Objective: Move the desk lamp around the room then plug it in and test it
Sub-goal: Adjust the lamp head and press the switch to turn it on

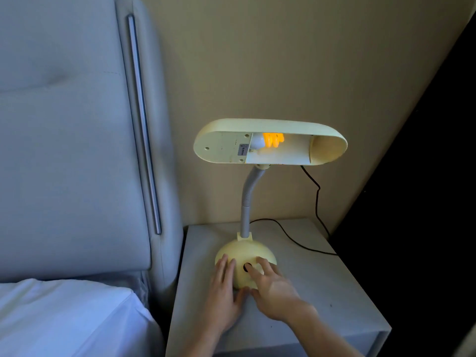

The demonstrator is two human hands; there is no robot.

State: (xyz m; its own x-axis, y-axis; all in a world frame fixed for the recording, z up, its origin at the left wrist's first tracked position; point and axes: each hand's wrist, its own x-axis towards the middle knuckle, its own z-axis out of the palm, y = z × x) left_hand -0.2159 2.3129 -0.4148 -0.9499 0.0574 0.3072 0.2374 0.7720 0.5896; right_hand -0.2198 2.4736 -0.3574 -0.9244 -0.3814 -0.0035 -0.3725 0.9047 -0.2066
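A cream desk lamp stands on a grey bedside table [322,292]. Its long oval shade [270,141] is tipped toward me, and the bulb [273,139] inside glows orange. A grey flexible neck [247,199] runs down to the domed base [246,256]. My left hand [225,295] lies flat against the left side of the base, fingers together. My right hand [273,284] rests on the front right of the base, with one fingertip at the dark round switch [247,267]. A black cord [296,240] leaves the base, crosses the tabletop and climbs the wall behind the shade.
A grey padded headboard [77,137] fills the left, with a white pillow [64,318] below it, close beside the table. A beige wall [283,60] is behind the lamp. A dark surface [425,202] borders the table's right side.
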